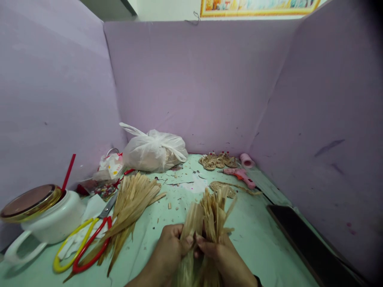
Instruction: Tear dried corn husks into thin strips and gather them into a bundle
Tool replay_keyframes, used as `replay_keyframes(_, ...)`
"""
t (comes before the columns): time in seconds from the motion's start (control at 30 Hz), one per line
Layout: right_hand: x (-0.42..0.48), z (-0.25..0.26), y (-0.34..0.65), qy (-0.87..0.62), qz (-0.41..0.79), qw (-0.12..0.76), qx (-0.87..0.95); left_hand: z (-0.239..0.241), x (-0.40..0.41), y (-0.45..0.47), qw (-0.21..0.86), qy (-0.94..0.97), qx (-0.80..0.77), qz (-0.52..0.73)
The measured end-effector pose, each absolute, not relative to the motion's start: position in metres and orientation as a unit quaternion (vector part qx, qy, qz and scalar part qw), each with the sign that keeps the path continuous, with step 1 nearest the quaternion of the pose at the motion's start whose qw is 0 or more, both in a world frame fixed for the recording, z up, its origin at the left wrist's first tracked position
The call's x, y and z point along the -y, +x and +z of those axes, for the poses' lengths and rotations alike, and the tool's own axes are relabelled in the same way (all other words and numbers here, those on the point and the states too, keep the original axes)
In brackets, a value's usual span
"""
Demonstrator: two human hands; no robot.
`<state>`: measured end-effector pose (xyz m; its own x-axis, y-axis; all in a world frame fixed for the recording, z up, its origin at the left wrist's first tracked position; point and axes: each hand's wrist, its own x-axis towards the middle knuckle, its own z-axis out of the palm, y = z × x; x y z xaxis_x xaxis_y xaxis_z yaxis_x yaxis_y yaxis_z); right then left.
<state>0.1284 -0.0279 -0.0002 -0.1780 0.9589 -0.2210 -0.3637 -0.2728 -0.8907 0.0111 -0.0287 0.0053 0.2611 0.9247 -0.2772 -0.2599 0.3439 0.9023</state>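
Dry, straw-coloured leaf fills both hands above the near part of the green cloth (254,243): a broad, flat, finely ribbed strip (194,217) in the left hand (171,245), a ragged bundle (213,215) with split, frayed ends in the right hand (220,253). Both grips are closed — the left thumb presses on the strip, the right thumb reaches across toward it, the tips nearly meeting. The forearms converge from the bottom edge; most fingers are hidden. To the left, papery leaves (131,201) fan out, touching the scissors (105,217). Beyond the hands sit a braided coil (220,186), a pink glue gun (241,176) and — farther left — a knotted, filmy bag (154,153).
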Motion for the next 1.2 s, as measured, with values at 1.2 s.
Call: replay_keyframes(1.2,0.020,0.014,0.148,-0.431,0.701,0.512,0.247,0.010,0.015,-0.011,0.655,0.377,-0.478,0.448)
